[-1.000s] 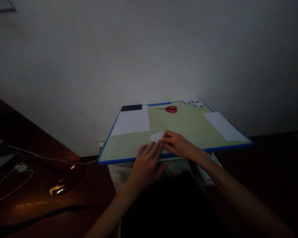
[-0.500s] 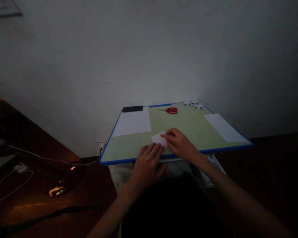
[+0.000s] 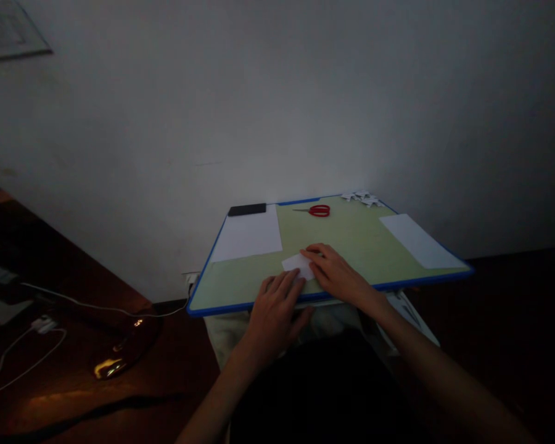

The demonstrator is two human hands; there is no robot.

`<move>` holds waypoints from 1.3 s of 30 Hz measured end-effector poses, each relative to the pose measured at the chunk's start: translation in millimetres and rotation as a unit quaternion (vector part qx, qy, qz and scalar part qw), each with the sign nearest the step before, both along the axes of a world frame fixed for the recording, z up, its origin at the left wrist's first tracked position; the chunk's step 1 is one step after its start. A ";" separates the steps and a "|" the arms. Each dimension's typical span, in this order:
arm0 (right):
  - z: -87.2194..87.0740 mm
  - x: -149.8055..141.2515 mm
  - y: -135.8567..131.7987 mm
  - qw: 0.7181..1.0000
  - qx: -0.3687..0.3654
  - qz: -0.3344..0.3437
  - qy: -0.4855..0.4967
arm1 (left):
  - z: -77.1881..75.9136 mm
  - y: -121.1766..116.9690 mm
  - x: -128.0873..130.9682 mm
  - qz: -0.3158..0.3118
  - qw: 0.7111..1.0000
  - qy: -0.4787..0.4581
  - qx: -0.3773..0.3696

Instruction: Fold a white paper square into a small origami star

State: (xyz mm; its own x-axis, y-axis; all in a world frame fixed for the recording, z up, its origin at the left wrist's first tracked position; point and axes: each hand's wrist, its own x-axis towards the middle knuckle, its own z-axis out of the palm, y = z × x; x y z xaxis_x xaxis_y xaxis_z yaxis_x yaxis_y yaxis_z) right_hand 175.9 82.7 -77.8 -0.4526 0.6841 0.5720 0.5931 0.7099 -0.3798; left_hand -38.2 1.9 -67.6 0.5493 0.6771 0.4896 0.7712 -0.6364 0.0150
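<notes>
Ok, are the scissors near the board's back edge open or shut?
The scissors look shut: the blades show as one thin strip, and the red handles lie close together.

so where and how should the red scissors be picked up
Best by the red handles of the scissors, coming from the near right, probably with the right hand once it leaves the small white paper. The scissors lie flat on the tabletop, handles to the right, blades pointing left, away from that approach.
</notes>
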 end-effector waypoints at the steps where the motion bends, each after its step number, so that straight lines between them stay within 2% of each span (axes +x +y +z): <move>1: -0.7 0.2 0.6 1.000 -0.002 0.001 0.003 | -0.7 0.5 0.4 0.002 1.000 0.001 -0.001; 7: -2.4 2.6 2.9 1.000 0.002 0.012 0.025 | -1.8 2.1 2.7 0.009 1.000 0.002 -0.003; 13: 6.2 6.0 3.4 0.998 -0.008 0.067 0.001 | 10.7 7.7 -2.3 -0.017 1.000 0.010 -0.022; 18: 6.5 6.5 -4.9 0.999 -0.022 0.042 -0.020 | 15.4 25.2 -15.4 -0.023 0.998 -0.014 -0.052; 22: 7.3 9.1 -20.5 0.998 0.012 0.035 -0.053 | 12.4 30.7 -21.3 -0.045 0.998 -0.008 -0.045; 26: 18.4 13.7 -27.9 0.994 0.039 0.035 -0.091 | 13.2 25.8 -20.2 -0.046 0.998 -0.007 -0.047; 32: 37.4 18.0 -10.8 0.975 0.066 0.114 -0.179 | 15.1 28.0 -21.4 -0.061 0.998 -0.022 -0.024; 39: 40.4 17.1 2.2 0.945 0.143 0.124 -0.268 | 19.9 37.0 -20.4 -0.070 0.997 -0.024 -0.033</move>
State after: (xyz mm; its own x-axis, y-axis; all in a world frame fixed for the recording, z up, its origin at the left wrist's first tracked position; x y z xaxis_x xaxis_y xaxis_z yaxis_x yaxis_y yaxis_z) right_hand 193.1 84.9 -37.4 -0.8555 0.3724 0.3599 0.4486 0.8800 0.1559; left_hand -58.7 38.9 -47.7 0.6180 0.6271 0.4742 0.6720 -0.7344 0.0953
